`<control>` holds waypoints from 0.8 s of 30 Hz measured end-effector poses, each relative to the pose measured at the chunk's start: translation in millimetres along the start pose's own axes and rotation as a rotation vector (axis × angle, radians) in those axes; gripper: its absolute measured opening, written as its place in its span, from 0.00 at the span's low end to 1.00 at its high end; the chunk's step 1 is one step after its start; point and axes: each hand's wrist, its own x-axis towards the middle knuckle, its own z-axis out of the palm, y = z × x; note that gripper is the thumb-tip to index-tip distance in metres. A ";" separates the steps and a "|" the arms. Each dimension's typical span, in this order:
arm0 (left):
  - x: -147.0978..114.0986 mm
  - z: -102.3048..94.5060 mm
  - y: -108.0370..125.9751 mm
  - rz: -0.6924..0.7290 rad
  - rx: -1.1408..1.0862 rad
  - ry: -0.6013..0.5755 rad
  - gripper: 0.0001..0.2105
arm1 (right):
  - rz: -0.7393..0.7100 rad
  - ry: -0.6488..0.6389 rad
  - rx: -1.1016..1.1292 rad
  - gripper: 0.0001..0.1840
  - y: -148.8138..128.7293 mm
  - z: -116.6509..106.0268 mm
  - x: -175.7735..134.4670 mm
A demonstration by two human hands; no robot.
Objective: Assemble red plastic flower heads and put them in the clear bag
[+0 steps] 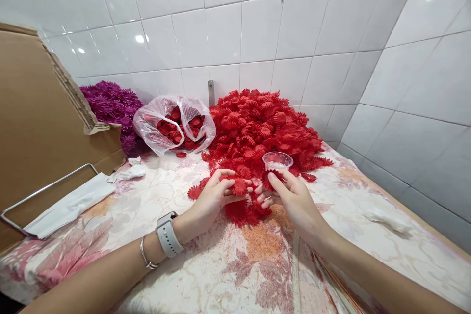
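My left hand (217, 191) pinches a red fabric flower (240, 187) between thumb and fingers, its toothed petals facing me. My right hand (289, 194) grips another, darker red flower (270, 180) with the thumb over it. The hands face each other, a little apart, in front of a tall heap of red flowers (257, 127). Several loose flowers (239, 212) lie on the cloth under and between the hands. Just behind my right hand stands a small clear plastic cup (277, 159); its contents are hard to make out.
A clear plastic bag (147, 125) of dark red flowers sits left of the heap, beside purple flowers (110, 105). A cardboard box (44, 122) and a metal wire frame (51, 191) stand at left. Floral cloth (191, 274) covers the table; white tiled walls (224, 29) close the back and right.
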 end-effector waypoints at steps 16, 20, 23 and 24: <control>2.4 -3.7 -0.8 0.023 0.210 0.028 0.10 | -0.001 -0.093 -0.150 0.12 7.8 -0.8 0.9; 1.1 -3.4 0.6 0.014 0.122 0.022 0.21 | -0.019 -0.108 -0.166 0.11 9.9 -0.5 0.6; -0.6 -1.6 3.8 0.037 0.161 -0.008 0.20 | -0.014 -0.103 -0.168 0.12 8.9 -0.9 -1.0; -0.8 -1.4 4.3 0.044 0.202 -0.021 0.17 | -0.017 -0.105 -0.168 0.12 8.4 -1.1 -1.6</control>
